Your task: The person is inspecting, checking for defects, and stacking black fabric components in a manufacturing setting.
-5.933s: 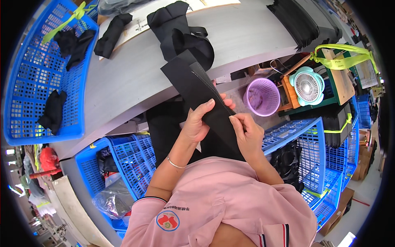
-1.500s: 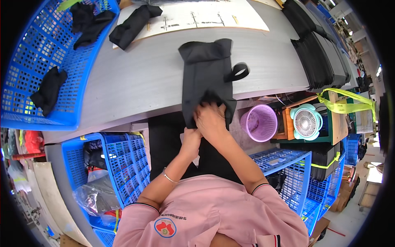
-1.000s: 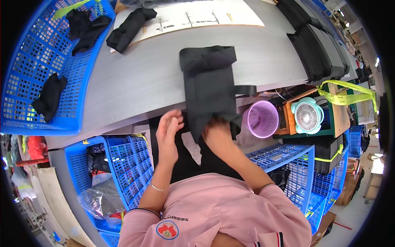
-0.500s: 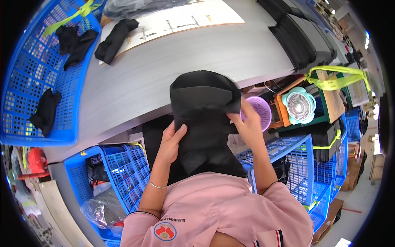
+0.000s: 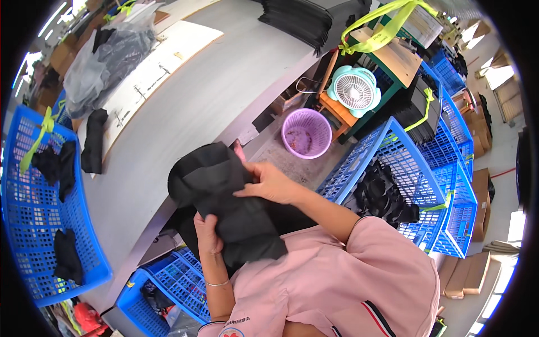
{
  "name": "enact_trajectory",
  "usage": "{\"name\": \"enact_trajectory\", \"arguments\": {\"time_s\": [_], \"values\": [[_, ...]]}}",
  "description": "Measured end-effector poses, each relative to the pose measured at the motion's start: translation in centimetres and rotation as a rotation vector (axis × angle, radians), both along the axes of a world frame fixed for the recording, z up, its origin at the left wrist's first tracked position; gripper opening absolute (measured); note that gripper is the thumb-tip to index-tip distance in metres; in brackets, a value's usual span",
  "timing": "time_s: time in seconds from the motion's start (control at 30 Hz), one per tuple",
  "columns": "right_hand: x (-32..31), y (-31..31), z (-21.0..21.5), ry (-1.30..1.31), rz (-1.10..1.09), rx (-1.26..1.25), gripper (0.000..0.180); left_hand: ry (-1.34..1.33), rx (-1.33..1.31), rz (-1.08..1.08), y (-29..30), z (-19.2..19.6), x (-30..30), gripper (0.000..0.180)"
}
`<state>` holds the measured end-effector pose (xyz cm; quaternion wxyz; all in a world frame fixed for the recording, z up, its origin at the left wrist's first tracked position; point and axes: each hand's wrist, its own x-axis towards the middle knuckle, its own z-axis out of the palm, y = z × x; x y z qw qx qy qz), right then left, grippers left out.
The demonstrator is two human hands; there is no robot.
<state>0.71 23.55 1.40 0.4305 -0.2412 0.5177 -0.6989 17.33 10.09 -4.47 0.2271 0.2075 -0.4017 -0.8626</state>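
Note:
A black piece of thick fabric [image 5: 224,196], wide and rounded at its far end, lies across both my hands in front of my lap, tilted to the left. My left hand [image 5: 208,233] grips its near left edge, thumb on top and fingers out of sight underneath. On the right edge, my right hand [image 5: 269,182] is closed with thumb and fingers pinching the fabric. The fabric's far end is over the front edge of the grey table [image 5: 185,106]. Its near end reaches down to my shirt.
A blue basket [image 5: 92,247] with black pieces stands at left, beside a rolled black piece [image 5: 94,140] and a white board [image 5: 168,56]. Stacked black sheets [image 5: 297,22] lie at the table's far end. Right are a purple bin [image 5: 323,132], a fan [image 5: 355,91] and blue crates [image 5: 407,163].
My view has turned to the right. The black fabric has tilted leftward, and my right hand has come in across its right edge. Both hands keep hold of it.

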Motion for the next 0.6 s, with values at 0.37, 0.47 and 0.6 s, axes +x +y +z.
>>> {"name": "enact_trajectory", "arguments": {"time_s": [0.37, 0.47, 0.6], "values": [[-1.4, 4.5, 0.4, 0.087, -0.042, -0.008, 0.026, -0.092, -0.008, -0.122, 0.7, 4.9, 0.7, 0.025], [-3.3, 6.7, 2.5, 0.099, 0.010, -0.059, 0.039, -0.128, -0.204, -0.146, 0.6, 5.0, 0.8, 0.018], [-4.8, 7.9, 5.3, 0.093, -0.180, -0.114, 0.041, -0.148, -0.331, -0.138, 1.1, 5.3, 0.3, 0.017]]}}
